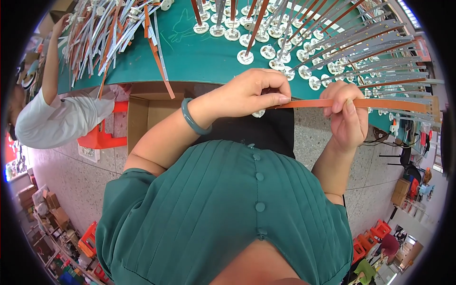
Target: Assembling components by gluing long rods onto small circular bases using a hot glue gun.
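A long, flat orange-brown strip (311, 103) stretches between my hands in front of my chest. My left hand (259, 92) pinches its left end between thumb and bent fingers. Just under those fingers a small white round piece (259, 113) peeks out, mostly hidden. Further right, my right hand (346, 111) is closed around the strip, thumb pressed on it. Past that hand the strip runs on toward the right rim. Beyond my hands, many white round bases (245, 57) stand on the green table (190, 59), each with a long grey or orange-brown strip rising from it.
A tangled pile of grey and orange strips (111, 40) covers the table's far left, some hanging over the edge. Below the edge stands an open cardboard box (140, 114). At left, another person in a white shirt (61, 118) reaches to the pile, near a red stool (102, 137).
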{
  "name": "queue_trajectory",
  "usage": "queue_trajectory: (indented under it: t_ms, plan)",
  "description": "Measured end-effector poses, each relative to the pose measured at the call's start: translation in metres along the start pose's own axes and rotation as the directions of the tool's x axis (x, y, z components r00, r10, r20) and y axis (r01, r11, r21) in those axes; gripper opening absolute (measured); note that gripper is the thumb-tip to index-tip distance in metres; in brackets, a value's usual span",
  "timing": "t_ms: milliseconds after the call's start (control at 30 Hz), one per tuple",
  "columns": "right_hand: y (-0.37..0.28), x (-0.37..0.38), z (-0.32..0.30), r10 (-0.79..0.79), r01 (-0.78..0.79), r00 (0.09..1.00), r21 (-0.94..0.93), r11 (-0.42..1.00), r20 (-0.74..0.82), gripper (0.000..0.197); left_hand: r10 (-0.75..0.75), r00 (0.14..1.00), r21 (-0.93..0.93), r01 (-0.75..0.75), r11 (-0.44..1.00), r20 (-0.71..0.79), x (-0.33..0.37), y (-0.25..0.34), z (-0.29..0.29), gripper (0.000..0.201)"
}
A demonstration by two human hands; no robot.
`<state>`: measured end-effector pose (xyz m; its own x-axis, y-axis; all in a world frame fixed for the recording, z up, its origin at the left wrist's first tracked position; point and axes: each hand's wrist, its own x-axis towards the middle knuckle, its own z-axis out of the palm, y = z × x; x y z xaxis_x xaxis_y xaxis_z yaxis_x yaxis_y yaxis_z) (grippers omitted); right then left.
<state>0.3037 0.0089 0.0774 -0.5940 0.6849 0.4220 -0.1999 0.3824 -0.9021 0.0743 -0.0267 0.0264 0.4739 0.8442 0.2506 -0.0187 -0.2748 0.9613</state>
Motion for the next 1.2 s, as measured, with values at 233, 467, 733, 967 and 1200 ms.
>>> queue_trajectory:
  t_ms: [233,467,733,967,1200]
  plan:
    - [0.004,-0.004,-0.002,-0.001,0.001,1.000,0.031,1.000,-0.013,0.023,0.083,0.964,0.069,-0.067,0.995,-0.253,0.002,0.000,-0.002,0.012]
    - [0.013,-0.009,-0.010,-0.041,0.043,0.993,0.015,0.999,-0.112,0.023,0.047,0.950,-0.441,-0.186,0.878,-0.307,-0.015,0.018,-0.019,0.004]
    - [0.007,-0.003,0.001,-0.063,0.051,0.973,-0.056,0.997,-0.223,0.022,0.128,0.966,0.230,-0.076,0.970,-0.223,-0.006,0.019,0.007,0.030]
    - [-0.004,0.001,0.014,-0.015,-0.047,0.970,-0.248,0.968,-0.242,0.022,-0.046,0.971,0.176,0.088,0.980,-0.233,-0.005,0.023,0.013,0.030]
    - [-0.003,0.004,0.015,0.006,-0.056,0.969,-0.195,0.979,-0.248,0.023,-0.119,0.964,-0.103,0.097,0.990,-0.237,-0.006,0.009,0.005,0.029]
